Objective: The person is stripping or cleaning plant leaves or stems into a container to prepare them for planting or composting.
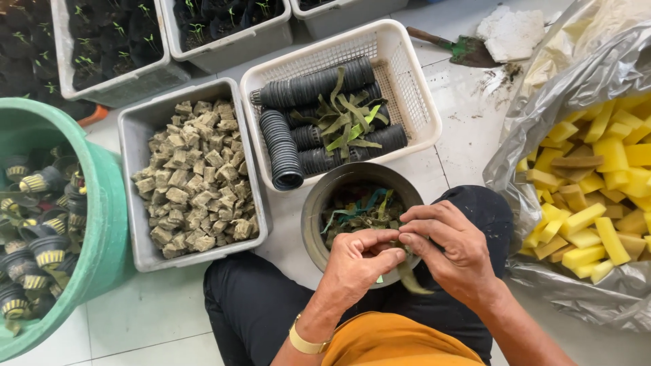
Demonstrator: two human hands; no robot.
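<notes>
My left hand [358, 264] and my right hand [449, 247] meet fingertip to fingertip over the near rim of a round grey bowl [313, 210]. Both pinch a small green strip [412, 276] that hangs down between them. The bowl holds green and teal strips with dark bits and rests on the floor between my knees. Behind it, a white mesh basket [407, 74] holds stacks of black ribbed net pots with more green strips on top.
A grey tub [135, 129] of brownish cubes sits left of the bowl. A green bucket [102, 224] with black pots stands at far left. A plastic bag [542, 115] of yellow sponge pieces lies right. Seedling trays line the back, and a green trowel [461, 49] lies beyond the basket.
</notes>
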